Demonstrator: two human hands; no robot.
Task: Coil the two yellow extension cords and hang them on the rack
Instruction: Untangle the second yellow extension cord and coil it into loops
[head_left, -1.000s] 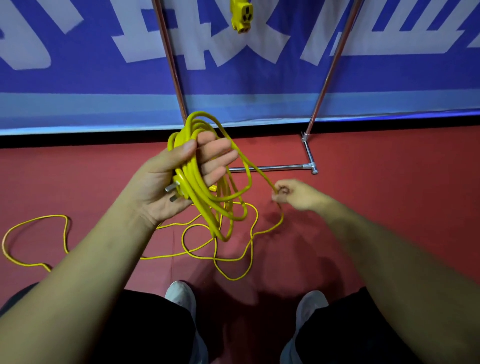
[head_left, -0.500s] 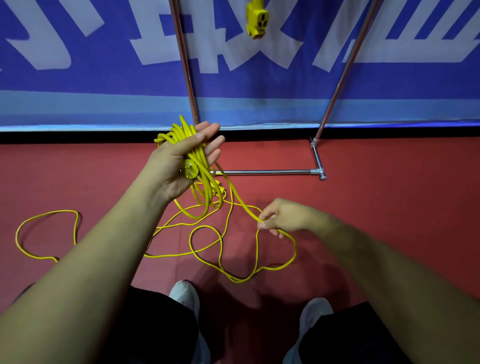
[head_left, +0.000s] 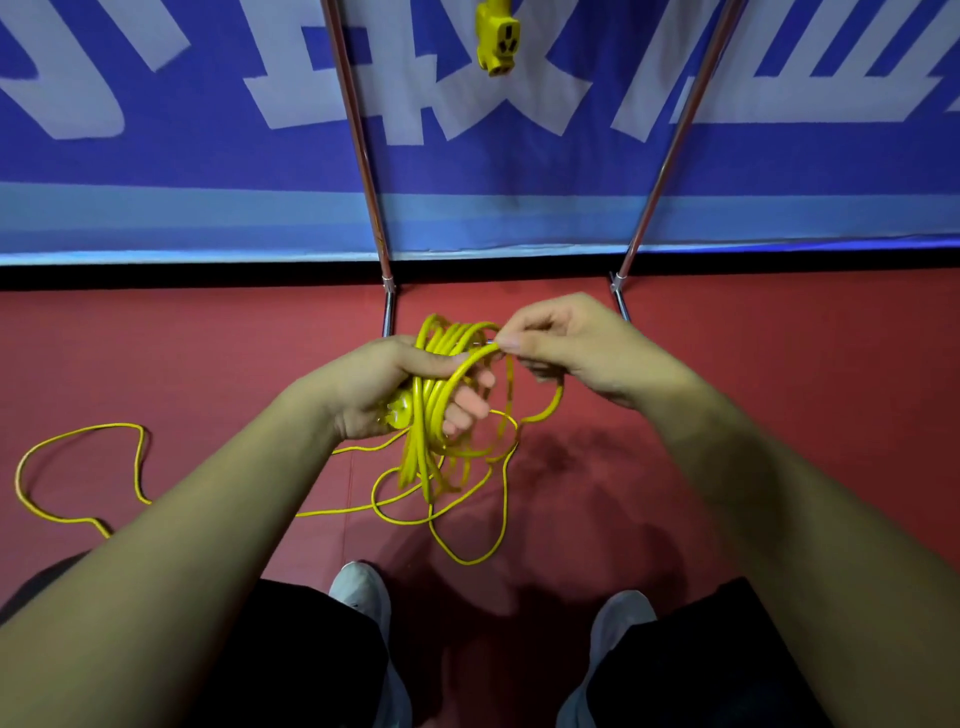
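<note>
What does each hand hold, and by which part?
Left hand grips the yellow cord round its gathered loops; right hand pinches one loop at the coil's top.

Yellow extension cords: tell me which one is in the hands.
The thin yellow extension cord looped in the left hand and pinched by the right hand. The other shows only its yellow socket, dangling above.

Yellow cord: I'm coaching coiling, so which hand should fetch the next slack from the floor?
Probably the right hand: it only pinches one strand, whereas the left hand is full, gripping the coil. Loose cord lies below.
</note>
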